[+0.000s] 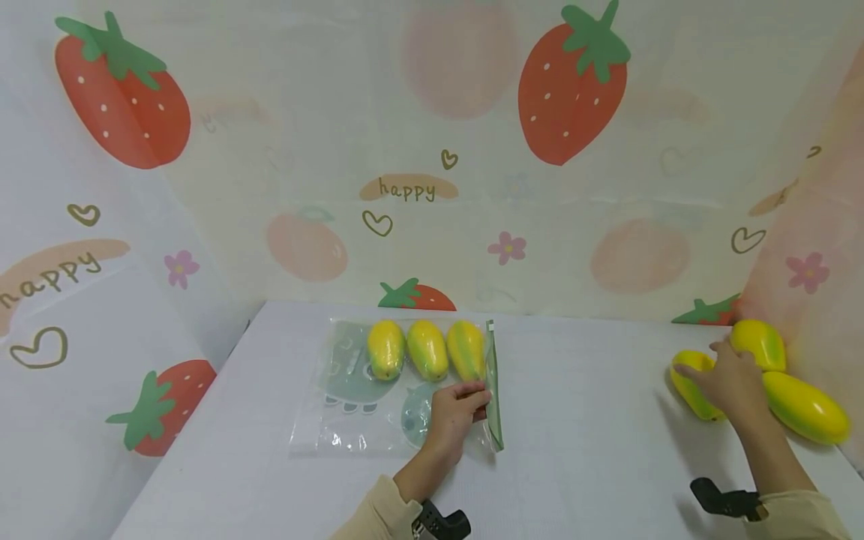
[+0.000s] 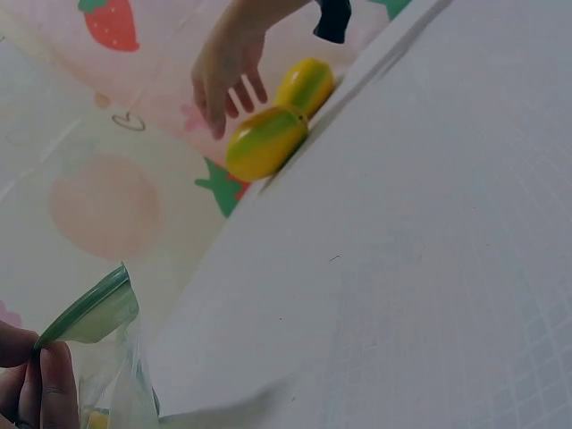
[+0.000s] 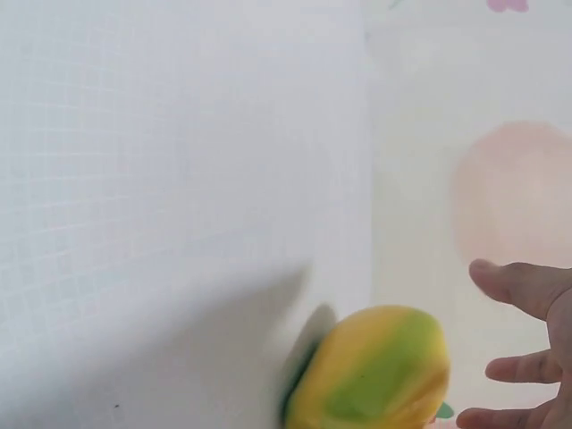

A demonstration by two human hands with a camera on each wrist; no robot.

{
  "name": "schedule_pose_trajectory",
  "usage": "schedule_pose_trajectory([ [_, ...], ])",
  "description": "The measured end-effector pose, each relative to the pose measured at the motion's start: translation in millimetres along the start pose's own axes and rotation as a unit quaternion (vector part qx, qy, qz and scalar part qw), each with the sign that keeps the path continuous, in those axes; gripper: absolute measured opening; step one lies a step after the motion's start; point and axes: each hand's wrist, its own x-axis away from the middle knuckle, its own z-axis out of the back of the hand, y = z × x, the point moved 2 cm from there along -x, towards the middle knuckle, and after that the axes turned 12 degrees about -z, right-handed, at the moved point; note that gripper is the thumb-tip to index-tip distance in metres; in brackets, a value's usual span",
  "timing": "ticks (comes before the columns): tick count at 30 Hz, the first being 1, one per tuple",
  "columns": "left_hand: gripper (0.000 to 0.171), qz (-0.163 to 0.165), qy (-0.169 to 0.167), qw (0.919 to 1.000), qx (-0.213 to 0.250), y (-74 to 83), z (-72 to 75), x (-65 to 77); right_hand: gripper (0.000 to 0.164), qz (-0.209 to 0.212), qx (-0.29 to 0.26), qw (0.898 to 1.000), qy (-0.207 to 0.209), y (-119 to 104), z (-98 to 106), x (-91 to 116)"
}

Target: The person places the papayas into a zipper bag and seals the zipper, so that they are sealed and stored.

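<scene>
My left hand [image 1: 451, 421] pinches the green-edged opening of a clear zip bag [image 1: 344, 439] lying flat on the table. Inside the bag, three yellow papayas [image 1: 427, 351] with green streaks lie side by side along its far edge. In the left wrist view, thumb and fingers grip the lifted green zip edge [image 2: 89, 308]. My right hand [image 1: 737, 379] hovers over the loose papayas at the far right, fingers spread. One papaya [image 1: 690, 394] is below its thumb, another [image 1: 761, 343] behind the fingers, a third [image 1: 806, 407] beside the wrist. The right wrist view shows the fingers apart from a papaya [image 3: 380, 375].
The white table [image 1: 574, 450] runs back to a curtain [image 1: 472, 150] printed with strawberries and hearts. More of this printed cloth stands at the left and right sides, the right one close to the loose papayas. A black wrist camera [image 1: 725, 499] sits on the right forearm.
</scene>
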Motion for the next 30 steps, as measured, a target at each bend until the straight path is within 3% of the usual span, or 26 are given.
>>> schedule_pose_trajectory([
  [6,0.023,0.0,0.002,1.0,-0.001,0.9,-0.1,1.4,0.099,-0.029,0.015,0.999,-0.036,8,-6,-5],
  [16,0.023,-0.001,0.001,1.0,0.002,1.1,-0.2,2.4,0.086,-0.08,0.015,0.995,-0.061,11,-13,-6],
  [30,0.025,-0.001,-0.002,1.0,-0.006,3.2,0.2,1.3,0.08,-0.042,0.037,0.998,-0.018,10,-15,-6],
])
